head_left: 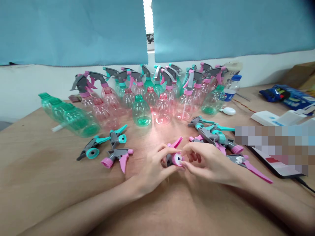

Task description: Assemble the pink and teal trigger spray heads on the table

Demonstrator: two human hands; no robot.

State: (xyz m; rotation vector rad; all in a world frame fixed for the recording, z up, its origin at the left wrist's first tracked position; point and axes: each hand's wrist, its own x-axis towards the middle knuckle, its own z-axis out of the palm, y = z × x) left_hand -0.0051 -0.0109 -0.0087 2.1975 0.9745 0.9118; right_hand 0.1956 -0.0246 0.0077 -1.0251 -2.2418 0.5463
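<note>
Held in my left hand (pixel 156 164) is a grey and pink trigger spray head (pixel 175 158), its pink collar facing me. Inside the collar a white ring with a dark centre shows. The thumb and index finger of my right hand (pixel 203 159) pinch the collar's right edge; whether a small part is between them I cannot tell. Left of my hands lie a pink spray head (pixel 116 158) and turquoise ones (pixel 91 149). More spray heads (pixel 211 134) are heaped beyond my right hand.
Several clear pink bottles (pixel 162 109) and green bottles (pixel 142 113) stand behind, many with spray heads fitted. Green bottles (pixel 71 116) lie nested at left. A blue-capped bottle (pixel 232 88), a white power strip (pixel 283 118), a blue packet (pixel 287 96) and a partly blurred phone-like device (pixel 275 162) occupy the right.
</note>
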